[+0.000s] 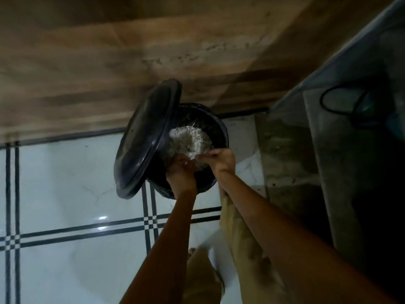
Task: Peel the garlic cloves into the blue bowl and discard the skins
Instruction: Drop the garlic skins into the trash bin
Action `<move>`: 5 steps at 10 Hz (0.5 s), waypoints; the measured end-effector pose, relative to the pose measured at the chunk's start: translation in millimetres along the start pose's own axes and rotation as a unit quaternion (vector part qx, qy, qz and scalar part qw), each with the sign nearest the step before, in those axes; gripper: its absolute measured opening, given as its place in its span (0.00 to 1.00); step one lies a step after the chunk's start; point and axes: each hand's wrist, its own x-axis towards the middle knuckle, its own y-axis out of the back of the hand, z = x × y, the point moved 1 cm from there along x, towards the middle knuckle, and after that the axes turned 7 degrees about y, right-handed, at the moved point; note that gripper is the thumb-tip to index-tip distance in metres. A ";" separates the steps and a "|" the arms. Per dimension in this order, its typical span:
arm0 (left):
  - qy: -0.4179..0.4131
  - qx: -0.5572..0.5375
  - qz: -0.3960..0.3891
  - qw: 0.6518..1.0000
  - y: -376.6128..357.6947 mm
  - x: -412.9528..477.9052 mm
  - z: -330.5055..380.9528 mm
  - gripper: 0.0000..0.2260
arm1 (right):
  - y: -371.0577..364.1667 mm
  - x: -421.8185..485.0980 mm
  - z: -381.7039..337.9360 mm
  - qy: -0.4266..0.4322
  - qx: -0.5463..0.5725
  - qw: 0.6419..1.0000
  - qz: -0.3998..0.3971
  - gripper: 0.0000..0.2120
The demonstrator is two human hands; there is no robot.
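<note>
Skins (189, 140), pale, papery, round glossy black bin (221, 130)

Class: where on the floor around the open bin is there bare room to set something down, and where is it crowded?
Free: the white floor tiles left of the raised lid, bordered by the wooden panel above and the black tile lines. Crowded: the bin mouth, where the left hand and right hand meet over the garlic skins.
</note>
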 end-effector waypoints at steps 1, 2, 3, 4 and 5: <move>-0.104 0.039 0.022 0.994 -10.5 19.5 -10.4 0.07 | -4.4 5.8 5.5 -0.015 -0.041 0.998 0.036 0.15; -0.093 0.158 -0.173 0.968 -17.5 29.7 -20.3 0.18 | -3.1 10.4 8.2 -0.009 -0.112 0.989 -0.096 0.22; -0.123 0.143 -0.197 0.962 -12.2 34.0 -21.7 0.25 | 2.4 11.8 4.2 0.001 -0.072 0.991 -0.113 0.18; -0.163 0.052 -0.051 0.984 4.6 21.3 -11.1 0.15 | 5.3 8.5 2.1 0.015 -0.010 1.000 -0.016 0.05; -0.153 0.080 0.017 0.985 11.4 14.2 -5.7 0.08 | 9.9 0.1 -5.9 0.060 -0.053 0.995 0.051 0.13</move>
